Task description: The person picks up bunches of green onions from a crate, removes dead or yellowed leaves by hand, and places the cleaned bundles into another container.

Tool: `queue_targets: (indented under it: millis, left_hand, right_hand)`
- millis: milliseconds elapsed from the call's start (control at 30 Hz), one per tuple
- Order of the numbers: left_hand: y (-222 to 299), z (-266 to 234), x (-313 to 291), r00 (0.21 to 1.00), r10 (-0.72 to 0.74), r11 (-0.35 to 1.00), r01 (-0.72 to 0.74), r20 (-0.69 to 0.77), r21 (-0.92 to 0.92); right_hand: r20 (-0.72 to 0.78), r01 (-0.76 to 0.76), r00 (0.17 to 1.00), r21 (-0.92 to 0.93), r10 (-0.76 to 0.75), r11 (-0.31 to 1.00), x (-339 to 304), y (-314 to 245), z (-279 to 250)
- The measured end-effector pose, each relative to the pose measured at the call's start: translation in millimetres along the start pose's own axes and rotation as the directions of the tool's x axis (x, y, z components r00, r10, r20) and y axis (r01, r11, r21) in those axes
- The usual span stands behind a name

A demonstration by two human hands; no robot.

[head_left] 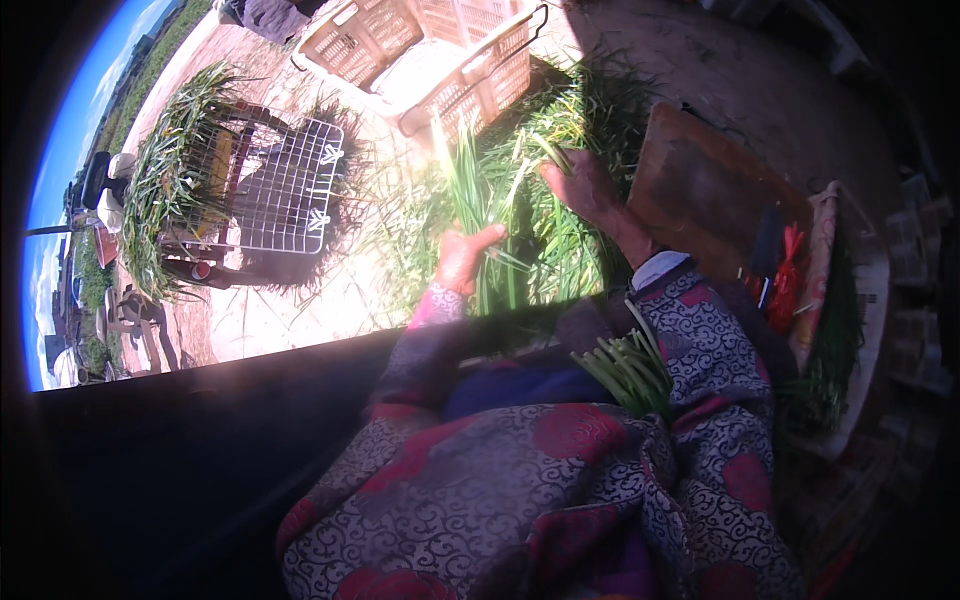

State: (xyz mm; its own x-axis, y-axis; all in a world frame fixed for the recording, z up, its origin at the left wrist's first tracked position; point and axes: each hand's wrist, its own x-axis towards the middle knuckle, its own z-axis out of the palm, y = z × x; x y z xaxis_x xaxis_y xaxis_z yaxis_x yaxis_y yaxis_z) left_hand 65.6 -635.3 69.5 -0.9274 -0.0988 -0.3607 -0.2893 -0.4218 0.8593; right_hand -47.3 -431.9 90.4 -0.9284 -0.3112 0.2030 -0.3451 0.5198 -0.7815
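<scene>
Green stalks (490,225) are clamped as 1 bunch in the left hand (462,258) above the heaped pile (560,130), right hand (585,185) spread open on them; much is judged unsorted.

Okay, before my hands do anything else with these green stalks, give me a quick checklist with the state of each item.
1. Left hand closed around the bunch of green stalks: ok.
2. Right hand resting on the pile of greens, fingers spread: ok.
3. Trimmed stalks lying on the lap: ok.
4. Plastic crate ahead and open: ok.
5. Wire basket to the left, contents: cannot tell.
6. Any tie on the bunch: cannot tell.
</scene>
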Motion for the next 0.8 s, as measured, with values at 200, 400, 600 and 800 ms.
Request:
queue_targets:
  millis: [200, 400, 600, 800]
  left_hand:
    - [-5.8, -13.8, 2.7, 0.999, 0.038, 0.999, -0.038, -0.030, -0.001]
    - [-4.2, 1.3, -8.5, 0.994, 0.082, 0.997, -0.082, 0.073, 0.006]
    - [2.5, -5.6, -6.2, 0.984, -0.023, 0.998, 0.032, 0.178, -0.046]
    - [4.3, -14.2, -11.3, 0.964, -0.117, 0.990, 0.132, 0.237, -0.049]
  right_hand:
    - [-0.262, -0.159, 0.963, -0.356, 0.064, 0.921, 2.8, 40.5, -23.9]
    - [0.326, -0.424, 0.897, 0.448, 0.298, 0.787, -16.1, -42.7, -6.1]
    - [0.140, -0.193, 0.977, 0.237, 0.163, 0.952, -7.1, -5.0, 3.4]
    - [-0.228, -0.082, 0.959, 0.337, 0.166, 0.938, 4.3, 37.9, -33.1]
